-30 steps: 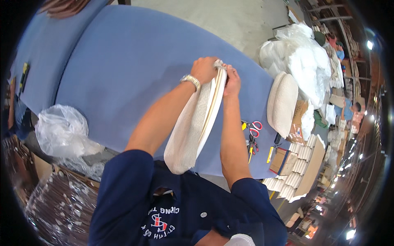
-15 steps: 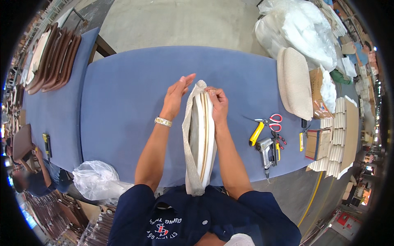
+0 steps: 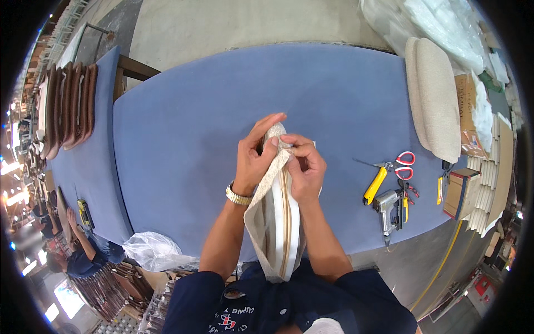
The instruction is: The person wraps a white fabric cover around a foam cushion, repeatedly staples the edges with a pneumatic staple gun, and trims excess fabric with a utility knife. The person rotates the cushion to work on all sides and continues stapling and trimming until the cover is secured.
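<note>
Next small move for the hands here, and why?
I'd probably have the left hand draw the beige woven-fabric cover rightward over the white padding, with the right hand keeping its pinch on the fabric. Both hands sit at the far end; nearer the person, the cover's left side gapes, leaving the padding's edge exposed.

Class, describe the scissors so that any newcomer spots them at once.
On the large blue table, right of the person's right hand, find the grey pistol-shaped tool. Above it in the picture lie the scissors, the only tool there with looped red-and-white handles.
</note>
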The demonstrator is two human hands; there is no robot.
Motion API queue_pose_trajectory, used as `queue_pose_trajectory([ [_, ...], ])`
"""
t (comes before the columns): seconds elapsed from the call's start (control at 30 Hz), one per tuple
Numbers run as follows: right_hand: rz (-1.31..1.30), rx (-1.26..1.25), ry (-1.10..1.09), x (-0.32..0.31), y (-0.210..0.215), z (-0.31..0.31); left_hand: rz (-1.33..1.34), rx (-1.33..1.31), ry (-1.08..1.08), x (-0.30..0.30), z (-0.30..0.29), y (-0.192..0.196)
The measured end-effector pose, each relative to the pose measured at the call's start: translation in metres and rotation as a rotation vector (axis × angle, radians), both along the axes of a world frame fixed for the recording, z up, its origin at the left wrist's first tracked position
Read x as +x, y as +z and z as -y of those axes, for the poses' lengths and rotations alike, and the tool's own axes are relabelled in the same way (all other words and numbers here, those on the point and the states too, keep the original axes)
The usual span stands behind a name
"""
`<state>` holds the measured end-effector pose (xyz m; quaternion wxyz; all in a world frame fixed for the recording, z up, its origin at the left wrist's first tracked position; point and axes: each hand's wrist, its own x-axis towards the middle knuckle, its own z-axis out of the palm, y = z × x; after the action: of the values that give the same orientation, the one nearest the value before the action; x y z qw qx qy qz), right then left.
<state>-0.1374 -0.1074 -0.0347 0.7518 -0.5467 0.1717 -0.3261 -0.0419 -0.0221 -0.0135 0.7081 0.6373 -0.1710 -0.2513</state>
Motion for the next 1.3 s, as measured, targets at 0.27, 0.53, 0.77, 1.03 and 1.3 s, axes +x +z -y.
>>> queue_pose_trajectory([
  [0.27, -0.753, -0.682, -0.176, -0.156, -0.015, 0.095, 0.113, 0.099, 0.012, 0.002, -0.014, -0.011],
  [0.53, -1.46, -0.958, -0.158, -0.37, -0.105, 0.17, 0.081, 0.042, -0.043, -0.002, -0.003, 0.0],
  [0.77, -1.213, -0.676, -0.078, -0.332, -0.041, 0.2, 0.163, 0.002, -0.001, -0.003, -0.005, -0.007],
  [1.03, -0.774, -1.045, 0.395, -0.103, 0.137, 0.139, 0.244, 0.025, 0.005, -0.01, 0.005, -0.01],
  [1.3, -0.629, -1.084, 0.924, 0.014, 0.156, 0.119, 0.259, 0.0, 0.002, -0.006, -0.001, -0.014],
])
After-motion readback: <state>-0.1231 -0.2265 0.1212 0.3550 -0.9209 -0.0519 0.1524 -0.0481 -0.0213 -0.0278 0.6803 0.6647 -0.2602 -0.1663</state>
